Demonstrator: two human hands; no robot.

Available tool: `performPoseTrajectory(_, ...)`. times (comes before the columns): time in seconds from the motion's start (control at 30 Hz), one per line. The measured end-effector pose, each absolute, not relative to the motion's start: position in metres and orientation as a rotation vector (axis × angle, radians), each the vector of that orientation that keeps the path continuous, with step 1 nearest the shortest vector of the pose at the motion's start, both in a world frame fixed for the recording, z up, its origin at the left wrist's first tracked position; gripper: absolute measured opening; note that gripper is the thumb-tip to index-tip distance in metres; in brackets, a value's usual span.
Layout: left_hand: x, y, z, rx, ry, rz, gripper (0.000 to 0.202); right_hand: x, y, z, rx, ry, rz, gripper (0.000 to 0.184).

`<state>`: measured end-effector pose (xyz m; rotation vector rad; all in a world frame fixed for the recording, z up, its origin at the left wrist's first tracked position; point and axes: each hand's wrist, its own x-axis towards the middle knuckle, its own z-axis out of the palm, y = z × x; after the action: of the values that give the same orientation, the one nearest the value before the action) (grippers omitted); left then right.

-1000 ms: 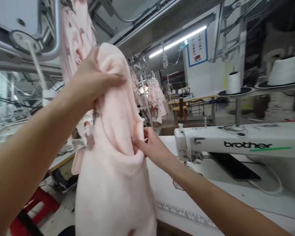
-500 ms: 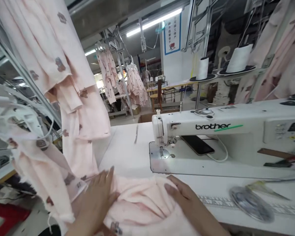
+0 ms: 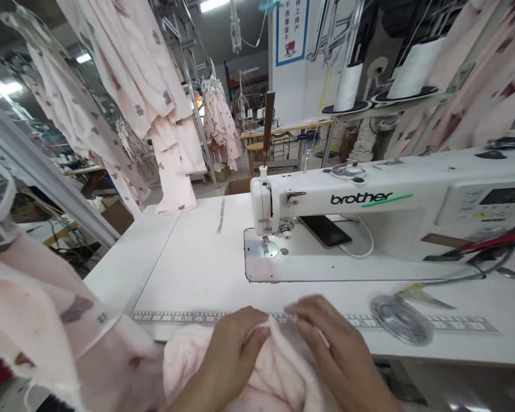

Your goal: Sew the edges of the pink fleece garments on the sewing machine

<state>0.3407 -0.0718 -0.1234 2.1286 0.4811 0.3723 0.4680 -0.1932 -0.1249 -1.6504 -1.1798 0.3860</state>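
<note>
A pale pink fleecy garment [image 3: 184, 366] lies bunched at the near edge of the white sewing table [image 3: 189, 257]. My left hand [image 3: 232, 349] is closed on a fold of it, fingers curled into the cloth. My right hand [image 3: 335, 343] rests on the garment beside it, fingers bent and slightly blurred. Both hands sit just in front of the printed ruler strip [image 3: 175, 316]. The white Brother sewing machine [image 3: 369, 206] stands beyond them, its needle [image 3: 264, 243] well clear of the cloth.
A phone [image 3: 326, 230] with a cable lies under the machine arm. A clear round disc [image 3: 397, 320], scissors and red-handled tools [image 3: 480, 252] lie at right. Pink printed garments [image 3: 124, 86] hang at left and back; thread cones [image 3: 412, 68] stand behind.
The garment came down from held up in the air to the table's near edge. Both hands now gather it closer to me, and my view has dropped toward the table.
</note>
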Motion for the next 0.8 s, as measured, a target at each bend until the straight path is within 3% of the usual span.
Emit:
performPoseTrajectory(0.2,0.347,-0.071,-0.108,2.200,0.705,0.496,0.008,0.483,-0.172,-0.099,-1.582,-1.232,0.763,0.014)
performPoseTrajectory(0.33,0.349,-0.068,-0.115,2.352,0.481,0.585,0.017,0.493,-0.166,-0.099,-1.574,-1.128,0.903,0.012)
performPoseTrajectory(0.47,0.347,-0.064,-0.121,2.439,0.165,0.819,0.023,0.506,-0.153,-0.102,-1.345,-1.013,1.359,0.018)
performPoseTrajectory(0.6,0.346,-0.064,-0.124,2.322,0.191,0.871,0.026,0.503,-0.140,-0.116,-1.146,-0.716,1.710,0.020)
performPoseTrajectory(0.7,0.346,-0.066,-0.127,2.148,0.251,0.814,0.019,0.495,-0.141,-0.121,-1.069,-0.559,1.712,0.023)
performPoseTrajectory(0.8,0.347,-0.067,-0.127,2.007,0.479,0.801,0.013,0.488,-0.152,-0.113,-1.174,-0.696,1.392,0.031)
